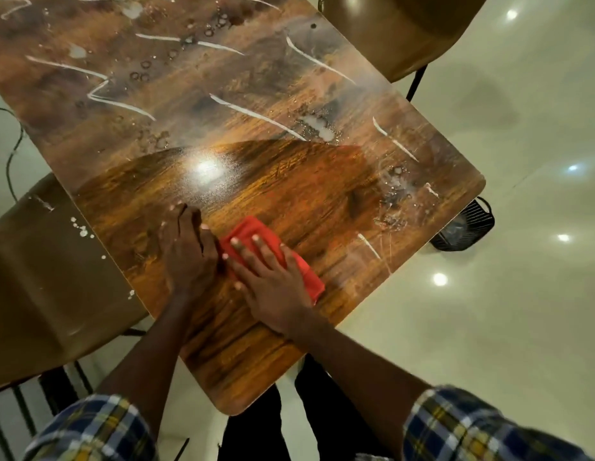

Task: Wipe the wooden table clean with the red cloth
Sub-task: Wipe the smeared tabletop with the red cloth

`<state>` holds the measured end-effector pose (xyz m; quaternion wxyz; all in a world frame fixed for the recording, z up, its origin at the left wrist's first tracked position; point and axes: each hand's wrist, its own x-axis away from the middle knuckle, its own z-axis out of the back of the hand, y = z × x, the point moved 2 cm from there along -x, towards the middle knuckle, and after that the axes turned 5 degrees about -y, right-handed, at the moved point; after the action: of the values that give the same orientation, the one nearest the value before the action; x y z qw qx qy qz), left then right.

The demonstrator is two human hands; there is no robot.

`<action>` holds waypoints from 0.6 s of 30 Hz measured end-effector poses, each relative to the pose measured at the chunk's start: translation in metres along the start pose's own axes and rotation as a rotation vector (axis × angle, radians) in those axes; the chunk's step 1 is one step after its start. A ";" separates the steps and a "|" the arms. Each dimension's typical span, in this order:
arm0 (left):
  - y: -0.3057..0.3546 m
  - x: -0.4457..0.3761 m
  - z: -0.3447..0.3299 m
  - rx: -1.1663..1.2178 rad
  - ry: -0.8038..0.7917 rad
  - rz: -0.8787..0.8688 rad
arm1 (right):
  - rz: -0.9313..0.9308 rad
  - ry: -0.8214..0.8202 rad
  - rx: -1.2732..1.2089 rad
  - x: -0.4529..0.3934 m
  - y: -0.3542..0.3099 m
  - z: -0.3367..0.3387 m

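— Wooden table count?
— One, running from upper left to lower centre, its top left end cut off; many white streaks and droplets cover the upper half; two brown chairs, one at left, one at top, both cropped.
— Cloth?
— One red cloth, lower centre on the table; right hand spread flat on it; left hand flat beside, blurred.

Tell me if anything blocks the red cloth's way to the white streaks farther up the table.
Nothing visible does. The red cloth lies flat under the right hand, and the wooden table between it and the white streaks is bare. The left hand rests beside the cloth, off that path.
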<state>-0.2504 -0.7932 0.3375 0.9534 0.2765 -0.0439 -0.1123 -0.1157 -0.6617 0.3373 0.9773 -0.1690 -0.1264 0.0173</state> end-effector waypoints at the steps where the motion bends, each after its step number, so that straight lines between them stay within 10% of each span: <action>1: 0.001 0.000 -0.001 -0.024 -0.004 -0.002 | 0.067 -0.003 0.024 0.010 0.006 0.001; 11: 0.003 0.004 -0.002 -0.248 -0.050 -0.026 | -0.548 0.132 -0.052 0.045 0.178 0.059; 18: 0.035 0.008 -0.007 -0.315 -0.048 0.007 | -0.085 -0.026 0.019 0.061 0.020 -0.005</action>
<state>-0.2345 -0.7627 0.3502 0.9840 0.1208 -0.0496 -0.1210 -0.0551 -0.6397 0.3403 0.9770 -0.1540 -0.1460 -0.0210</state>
